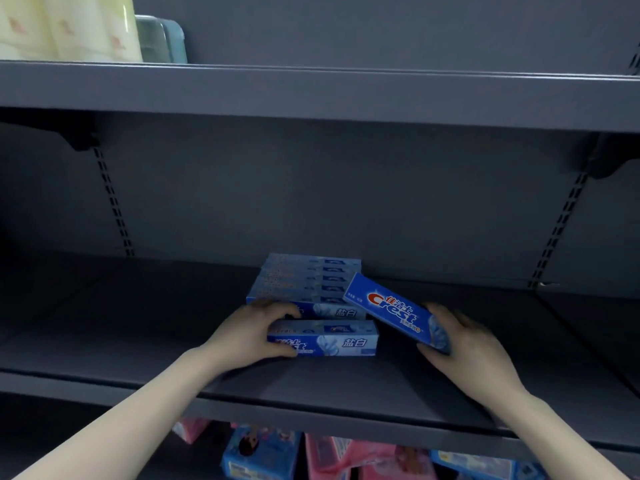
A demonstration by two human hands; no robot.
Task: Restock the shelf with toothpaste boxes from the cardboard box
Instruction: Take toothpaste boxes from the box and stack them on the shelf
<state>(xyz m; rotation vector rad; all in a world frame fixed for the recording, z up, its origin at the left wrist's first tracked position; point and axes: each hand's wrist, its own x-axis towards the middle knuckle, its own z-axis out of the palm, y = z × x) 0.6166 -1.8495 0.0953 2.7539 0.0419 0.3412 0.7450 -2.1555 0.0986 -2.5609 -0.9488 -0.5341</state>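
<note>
While her left hand point(256, 332) grips the front toothpaste box point(323, 338) on the shelf point(311, 389), her right hand point(464, 336) clutches a tilted box point(394, 311), which needs levelling beside the row point(308, 282).

- One toothpaste box point(323, 338) is gripped by the left hand point(242, 336) on the shelf point(311, 382).
- A tilted Crest box point(394, 311) is held by the right hand point(464, 337).
- Row of boxes point(308, 280) behind.

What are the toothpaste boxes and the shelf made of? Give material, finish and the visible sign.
Toothpaste boxes: likely printed cardboard with a slightly glossy finish; sharp folded edges, flat panels, blue printed artwork.
Shelf: probably painted metal, matte dark grey; thin flat boards, with slotted uprights on the back panel. The blur leaves its surface texture uncertain.
</note>
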